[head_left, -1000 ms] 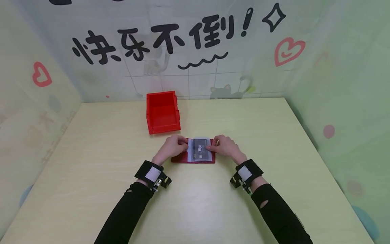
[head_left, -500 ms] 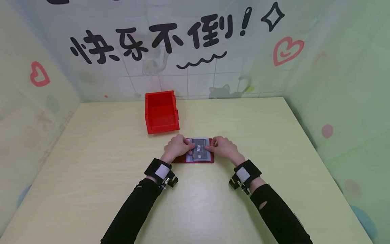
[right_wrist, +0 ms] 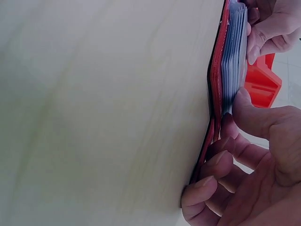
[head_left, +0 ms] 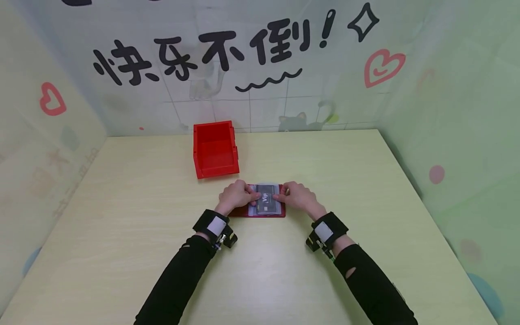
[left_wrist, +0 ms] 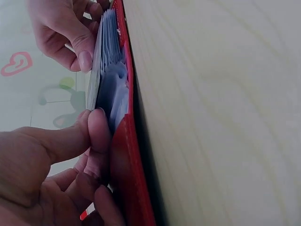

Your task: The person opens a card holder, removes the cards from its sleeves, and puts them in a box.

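A red card holder (head_left: 243,212) lies spread on the table, its clear sleeves (right_wrist: 231,61) stacked on the right half. In the top sleeve shows a dark grey card (head_left: 266,206) marked "Vip". My left hand (head_left: 235,195) pinches the left edge of the top sleeve at the card, thumb above and index finger beneath. At the opposite side, my right hand (head_left: 299,197) pinches the right edge of the sleeves, its thumb lying on top. In the right wrist view, its other fingers touch the red cover (right_wrist: 217,80). My fingers hide part of the holder's left half.
A red open bin (head_left: 216,153) stands behind the holder, slightly left, near the table's back edge. The pale wooden table (head_left: 260,271) meets printed cloth walls (head_left: 252,108) at the back and both sides.
My left hand has moved right, from the sleeve's outer edge onto the card's left edge, and then holds still. My right hand stays nearly where it was.
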A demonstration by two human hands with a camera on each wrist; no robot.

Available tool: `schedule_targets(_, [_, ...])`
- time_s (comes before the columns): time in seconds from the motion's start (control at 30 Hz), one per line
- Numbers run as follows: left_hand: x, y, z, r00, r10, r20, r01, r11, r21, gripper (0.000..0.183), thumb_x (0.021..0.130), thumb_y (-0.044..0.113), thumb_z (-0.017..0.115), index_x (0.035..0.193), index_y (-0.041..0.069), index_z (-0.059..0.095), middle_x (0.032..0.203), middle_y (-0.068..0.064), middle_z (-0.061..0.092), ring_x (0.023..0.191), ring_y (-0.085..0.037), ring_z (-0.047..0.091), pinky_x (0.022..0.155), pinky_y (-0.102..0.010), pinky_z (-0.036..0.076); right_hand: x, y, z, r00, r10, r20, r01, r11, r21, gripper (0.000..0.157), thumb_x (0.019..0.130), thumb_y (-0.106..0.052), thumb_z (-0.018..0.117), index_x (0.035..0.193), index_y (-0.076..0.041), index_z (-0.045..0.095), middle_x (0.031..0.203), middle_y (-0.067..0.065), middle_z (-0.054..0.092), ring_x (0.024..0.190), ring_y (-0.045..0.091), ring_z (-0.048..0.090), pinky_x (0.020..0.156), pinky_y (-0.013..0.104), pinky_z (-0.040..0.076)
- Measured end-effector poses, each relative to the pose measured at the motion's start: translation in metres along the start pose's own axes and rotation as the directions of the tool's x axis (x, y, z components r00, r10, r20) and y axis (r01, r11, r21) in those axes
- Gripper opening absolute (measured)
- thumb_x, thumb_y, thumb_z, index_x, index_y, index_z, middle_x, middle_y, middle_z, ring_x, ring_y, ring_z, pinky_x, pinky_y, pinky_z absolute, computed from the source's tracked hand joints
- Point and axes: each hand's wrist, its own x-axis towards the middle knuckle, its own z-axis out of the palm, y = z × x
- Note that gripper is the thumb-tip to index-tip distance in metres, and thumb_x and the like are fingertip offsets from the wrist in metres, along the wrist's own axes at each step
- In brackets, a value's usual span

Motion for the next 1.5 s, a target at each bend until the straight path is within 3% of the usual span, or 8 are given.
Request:
schedule_targets(0.23, [0.002,-0.003,-0.005,1.000,0.017,0.024,-0.017,1.000,0.003,0.029,0.092,0.041,0.070,0.088,0.012,0.074,0.083,-0.005,0.073,0.095,-0.023,0.057,0.080,-0.037,0.036,0.000,-0.004,-0.001,1.000,0.009,0.011,-0.009,1.000,-0.007,0.033,0.096,-0.042,0.066,0.088,-0.011,0.058,0.083,0.003,0.058,0.071,0.017,0.050,0.062,0.029,0.032])
schedule_targets(0.57, [0.001,-0.010,-0.012,0.998,-0.005,0.063,0.017,0.983,-0.185,0.028,0.093,0.031,0.072,0.100,0.004,0.075,0.080,-0.008,0.070,0.073,-0.017,0.056,0.061,-0.021,0.046,0.001,-0.009,-0.002,0.999,0.029,0.034,-0.029,1.000,-0.002,0.031,0.095,-0.040,0.067,0.092,-0.011,0.060,0.087,0.005,0.059,0.074,0.018,0.051,0.063,0.029,0.032])
schedule_targets(0.97, [0.002,-0.020,-0.011,0.997,0.060,0.055,-0.042,0.960,-0.278,0.029,0.093,0.025,0.072,0.109,0.001,0.074,0.090,-0.012,0.072,0.071,-0.017,0.057,0.060,-0.019,0.050,0.000,-0.006,-0.003,0.998,0.041,0.041,-0.041,0.999,0.000,0.031,0.095,-0.040,0.067,0.093,-0.011,0.060,0.091,0.006,0.059,0.075,0.019,0.050,0.062,0.029,0.033])
schedule_targets(1.2, [0.002,-0.031,-0.017,0.991,0.056,0.121,0.000,0.907,-0.421,0.032,0.097,0.020,0.065,0.119,-0.003,0.068,0.098,-0.013,0.068,0.069,-0.011,0.063,0.068,-0.018,0.056,0.001,-0.004,-0.003,0.999,0.033,0.037,-0.033,0.999,-0.002,0.030,0.095,-0.039,0.067,0.091,-0.011,0.059,0.091,0.006,0.058,0.073,0.018,0.049,0.062,0.028,0.031])
schedule_targets(1.33, [0.000,-0.034,-0.020,0.990,0.040,0.136,0.024,0.896,-0.443,0.032,0.099,0.018,0.062,0.121,-0.005,0.066,0.100,-0.016,0.068,0.069,-0.011,0.066,0.069,-0.019,0.058,0.000,-0.004,-0.003,0.999,0.030,0.032,-0.030,1.000,-0.006,0.030,0.095,-0.040,0.068,0.091,-0.011,0.059,0.088,0.005,0.057,0.072,0.019,0.049,0.062,0.028,0.032])
schedule_targets(1.5, [-0.004,-0.034,-0.022,0.991,0.017,0.133,0.046,0.889,-0.456,0.038,0.099,0.017,0.062,0.132,-0.003,0.060,0.123,-0.021,0.062,0.086,-0.019,0.067,0.072,-0.022,0.059,0.000,-0.004,-0.004,0.999,0.024,0.039,-0.024,1.000,0.002,0.031,0.095,-0.040,0.067,0.090,-0.011,0.058,0.081,0.003,0.052,0.071,0.018,0.048,0.061,0.028,0.031])
